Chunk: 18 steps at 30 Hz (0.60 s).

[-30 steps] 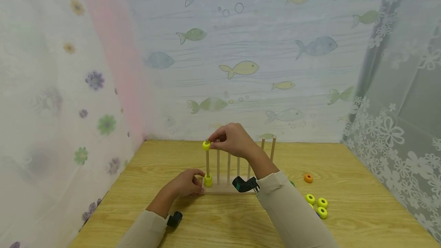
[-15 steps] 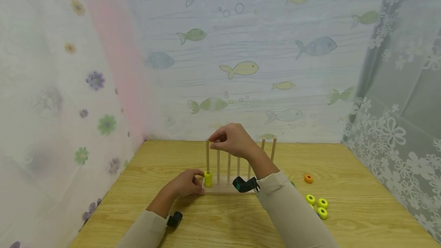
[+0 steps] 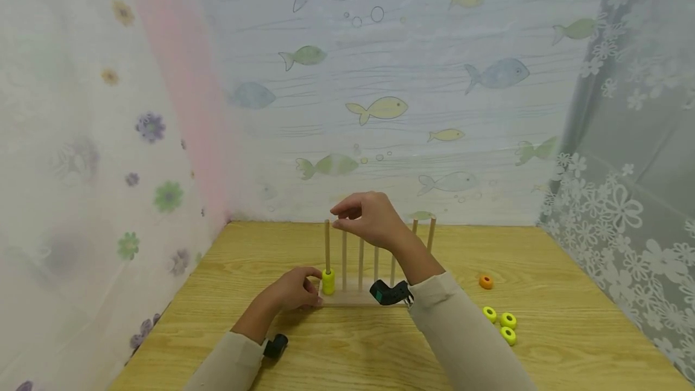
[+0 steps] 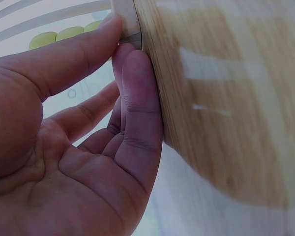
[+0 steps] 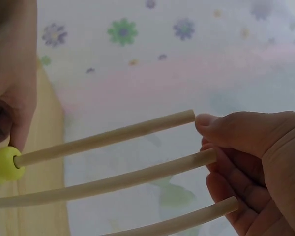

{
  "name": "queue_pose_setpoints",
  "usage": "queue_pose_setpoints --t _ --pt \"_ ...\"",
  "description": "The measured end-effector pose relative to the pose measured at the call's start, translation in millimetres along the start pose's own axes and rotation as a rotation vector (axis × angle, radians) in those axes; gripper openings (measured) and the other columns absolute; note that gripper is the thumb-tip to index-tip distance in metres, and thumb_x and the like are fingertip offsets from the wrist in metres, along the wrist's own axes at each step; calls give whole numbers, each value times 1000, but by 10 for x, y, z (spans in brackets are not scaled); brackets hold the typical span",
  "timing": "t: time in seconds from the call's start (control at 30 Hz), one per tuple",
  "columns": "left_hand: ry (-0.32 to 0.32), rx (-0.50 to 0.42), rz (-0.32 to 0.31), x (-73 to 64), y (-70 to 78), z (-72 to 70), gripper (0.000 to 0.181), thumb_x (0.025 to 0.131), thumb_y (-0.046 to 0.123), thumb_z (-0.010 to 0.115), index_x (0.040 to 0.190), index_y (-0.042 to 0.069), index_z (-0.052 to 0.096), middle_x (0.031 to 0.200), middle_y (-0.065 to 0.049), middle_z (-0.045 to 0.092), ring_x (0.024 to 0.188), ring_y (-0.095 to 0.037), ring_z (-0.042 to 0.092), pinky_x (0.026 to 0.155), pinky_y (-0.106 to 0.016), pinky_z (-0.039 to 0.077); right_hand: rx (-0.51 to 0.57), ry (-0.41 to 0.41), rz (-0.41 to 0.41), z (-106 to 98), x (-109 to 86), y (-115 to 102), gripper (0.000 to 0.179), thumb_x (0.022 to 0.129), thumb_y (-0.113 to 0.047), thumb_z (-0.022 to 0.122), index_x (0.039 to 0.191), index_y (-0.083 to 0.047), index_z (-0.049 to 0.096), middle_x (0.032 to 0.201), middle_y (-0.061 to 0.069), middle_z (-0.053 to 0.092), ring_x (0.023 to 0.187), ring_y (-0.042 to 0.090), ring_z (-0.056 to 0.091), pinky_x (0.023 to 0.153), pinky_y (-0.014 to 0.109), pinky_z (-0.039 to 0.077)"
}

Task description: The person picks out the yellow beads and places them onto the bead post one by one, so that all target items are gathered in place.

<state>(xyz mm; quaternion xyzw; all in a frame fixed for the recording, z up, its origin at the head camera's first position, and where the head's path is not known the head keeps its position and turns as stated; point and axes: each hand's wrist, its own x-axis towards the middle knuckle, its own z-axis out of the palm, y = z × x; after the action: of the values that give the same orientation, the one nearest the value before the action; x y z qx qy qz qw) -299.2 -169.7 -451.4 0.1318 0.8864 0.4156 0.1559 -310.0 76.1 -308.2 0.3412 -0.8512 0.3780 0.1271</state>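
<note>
Rack (image 3: 350,300), wooden: one row of upright pegs (image 3: 361,261), its left end pinched between thumb and fingers of the left hand (image 3: 293,288), probably to stop it shifting. Yellow ring stack (image 3: 328,283): at the foot of the leftmost peg (image 3: 327,246), which runs through the rings and so keeps them in column; close beside the left hand, well below the right hand (image 3: 369,217). Right hand: beside the peg tops, fingers loosely curved, thumb parted from them (gripping nothing). Loose yellow rings (image 3: 507,325) and orange ring (image 3: 485,285): on the table (image 3: 380,349), right of the rack.
</note>
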Motion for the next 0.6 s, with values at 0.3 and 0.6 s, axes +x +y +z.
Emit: queue_pose_setpoints --t 0.3,0.6 --pt "7 -2 6 -27 12 25 62 89 12 83 144 4 55 96 -8 67 77 -20 67 67 -36 57 -6 114 -101 -98 -114 -37 15 94 -22 79 108 -20 80 107 -7 76 94 8 72 84 32 60" --pt "29 4 -10 -78 7 110 61 88 12 84 142 5 57 95 -7 67 77 -20 64 66 -35 55 2 120 -150 -195 -336 2 12 93 -21 81 105 -20 80 102 -4 77 90 5 70 81 31 60"
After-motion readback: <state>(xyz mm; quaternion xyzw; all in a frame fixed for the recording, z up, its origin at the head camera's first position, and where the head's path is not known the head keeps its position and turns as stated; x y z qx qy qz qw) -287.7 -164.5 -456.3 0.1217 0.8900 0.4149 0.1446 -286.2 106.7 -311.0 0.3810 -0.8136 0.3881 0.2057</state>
